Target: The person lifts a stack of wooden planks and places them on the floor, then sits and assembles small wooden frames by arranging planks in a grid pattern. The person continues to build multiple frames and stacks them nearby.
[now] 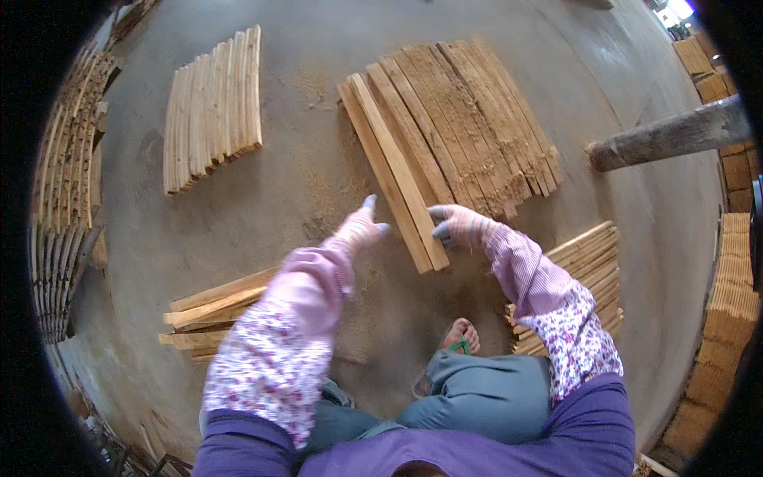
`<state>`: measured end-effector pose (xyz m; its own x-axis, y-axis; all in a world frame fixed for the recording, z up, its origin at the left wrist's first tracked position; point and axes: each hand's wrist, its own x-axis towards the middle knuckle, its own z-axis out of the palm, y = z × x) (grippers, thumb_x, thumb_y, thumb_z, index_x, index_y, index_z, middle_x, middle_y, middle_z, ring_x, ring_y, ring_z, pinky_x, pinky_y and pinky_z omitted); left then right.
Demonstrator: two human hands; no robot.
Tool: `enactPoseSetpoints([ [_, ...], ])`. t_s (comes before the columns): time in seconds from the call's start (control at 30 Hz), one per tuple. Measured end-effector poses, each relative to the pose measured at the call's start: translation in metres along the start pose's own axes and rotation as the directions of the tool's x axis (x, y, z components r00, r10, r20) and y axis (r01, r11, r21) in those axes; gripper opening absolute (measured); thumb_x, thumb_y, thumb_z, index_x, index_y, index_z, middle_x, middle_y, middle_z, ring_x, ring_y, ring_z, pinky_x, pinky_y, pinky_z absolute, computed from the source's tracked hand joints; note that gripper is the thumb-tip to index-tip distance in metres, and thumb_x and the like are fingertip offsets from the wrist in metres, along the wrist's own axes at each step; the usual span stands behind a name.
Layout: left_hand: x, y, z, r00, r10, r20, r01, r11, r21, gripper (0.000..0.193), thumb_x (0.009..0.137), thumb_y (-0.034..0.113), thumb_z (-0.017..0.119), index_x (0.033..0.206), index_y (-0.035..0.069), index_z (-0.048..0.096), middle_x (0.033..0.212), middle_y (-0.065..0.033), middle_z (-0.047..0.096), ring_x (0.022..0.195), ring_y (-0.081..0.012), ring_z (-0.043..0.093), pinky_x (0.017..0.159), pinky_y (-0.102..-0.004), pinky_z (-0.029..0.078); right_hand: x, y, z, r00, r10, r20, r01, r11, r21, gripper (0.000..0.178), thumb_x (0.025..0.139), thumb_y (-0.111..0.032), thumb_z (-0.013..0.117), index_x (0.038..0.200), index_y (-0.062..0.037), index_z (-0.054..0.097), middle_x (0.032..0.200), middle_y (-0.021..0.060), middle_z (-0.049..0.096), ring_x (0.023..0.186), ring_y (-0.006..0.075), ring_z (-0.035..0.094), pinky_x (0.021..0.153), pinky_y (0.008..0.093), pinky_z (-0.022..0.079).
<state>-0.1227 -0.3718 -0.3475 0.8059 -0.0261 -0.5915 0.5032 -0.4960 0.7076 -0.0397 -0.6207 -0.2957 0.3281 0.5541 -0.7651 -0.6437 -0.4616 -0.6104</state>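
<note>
Two long, pale wooden planks point(393, 163) lie side by side along the left edge of a large row of planks point(461, 111) on the floor. My left hand point(362, 229), in a thin glove with grey fingertips, hovers left of their near ends. Its fingers are apart and hold nothing. On the other side, my right hand point(465, 226) is at the right edge of the nearer plank end, thumb and forefinger spread. Its fingertips seem to touch the wood, without a visible grip around it. Sawdust covers the near part of the row.
Another plank row point(214, 111) lies at the far left. Loose planks point(214, 310) are beside my left arm, and a plank stack point(588, 266) is beyond my right arm. A grey post point(671, 137) stands at right. Stacked timber point(727, 318) lines the right side, more wood point(71, 159) the left.
</note>
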Motion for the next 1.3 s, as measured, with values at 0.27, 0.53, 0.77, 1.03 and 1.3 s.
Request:
enactPoseSetpoints([
  [0.27, 0.035, 0.021, 0.074, 0.937, -0.186, -0.296, 0.041, 0.899, -0.435, 0.074, 0.086, 0.010, 0.077, 0.149, -0.004, 0.041, 0.139, -0.0223, 0.059, 0.126, -0.0321, 0.059, 0.104, -0.0374, 0.046, -0.019, 0.025, -0.025, 0.997, -0.075, -0.034, 0.075, 0.997, 0.003, 0.066, 0.082, 0.002, 0.064, 0.146, -0.0079, 0.052, 0.124, 0.0044, 0.067, 0.100, 0.0165, 0.064, 0.086, 0.0334, 0.055],
  [0.53, 0.057, -0.027, 0.067, 0.889, -0.291, -0.353, -0.203, 0.439, -0.875, 0.047, 0.091, 0.003, 0.062, 0.137, 0.003, 0.050, 0.102, -0.0126, 0.067, 0.082, -0.0262, 0.066, 0.073, -0.0417, 0.056, -0.006, 0.020, -0.019, 0.994, -0.063, -0.093, 0.063, 0.998, 0.000, 0.060, 0.087, -0.007, 0.067, 0.145, -0.0084, 0.053, 0.122, 0.0067, 0.067, 0.102, 0.0179, 0.064, 0.086, 0.0367, 0.055],
  [0.77, 0.010, -0.004, 0.024, 0.988, -0.095, -0.118, -0.124, -0.051, -0.991, 0.035, 0.100, 0.040, 0.063, 0.115, 0.010, 0.055, 0.090, -0.0047, 0.062, 0.066, -0.0164, 0.060, 0.060, -0.0327, 0.055, -0.016, 0.017, -0.013, 0.956, -0.192, -0.221, 0.201, 0.979, 0.020, 0.048, 0.095, -0.022, 0.069, 0.136, -0.0032, 0.054, 0.107, 0.0069, 0.068, 0.093, 0.0185, 0.065, 0.081, 0.0351, 0.056],
  [1.03, 0.002, -0.022, 0.009, 0.987, -0.025, -0.157, -0.159, -0.104, -0.982, 0.043, 0.105, 0.034, 0.054, 0.128, -0.001, 0.058, 0.114, -0.0174, 0.068, 0.102, -0.0310, 0.068, 0.093, -0.0469, 0.057, -0.026, 0.001, 0.014, 0.942, -0.187, -0.278, 0.246, 0.950, 0.194, 0.050, 0.097, -0.012, 0.062, 0.142, -0.0034, 0.042, 0.101, 0.0105, 0.065, 0.078, 0.0190, 0.066, 0.064, 0.0366, 0.059],
  [1.3, 0.000, 0.003, 0.013, 0.991, 0.025, -0.129, -0.127, -0.083, -0.988, 0.039, 0.105, 0.033, 0.055, 0.126, 0.001, 0.060, 0.113, -0.0153, 0.069, 0.102, -0.0292, 0.067, 0.094, -0.0469, 0.055, -0.024, 0.007, 0.017, 0.904, -0.277, -0.327, 0.326, 0.939, 0.106, 0.049, 0.097, -0.019, 0.063, 0.141, -0.0043, 0.046, 0.099, 0.0084, 0.066, 0.075, 0.0171, 0.064, 0.064, 0.0365, 0.057],
])
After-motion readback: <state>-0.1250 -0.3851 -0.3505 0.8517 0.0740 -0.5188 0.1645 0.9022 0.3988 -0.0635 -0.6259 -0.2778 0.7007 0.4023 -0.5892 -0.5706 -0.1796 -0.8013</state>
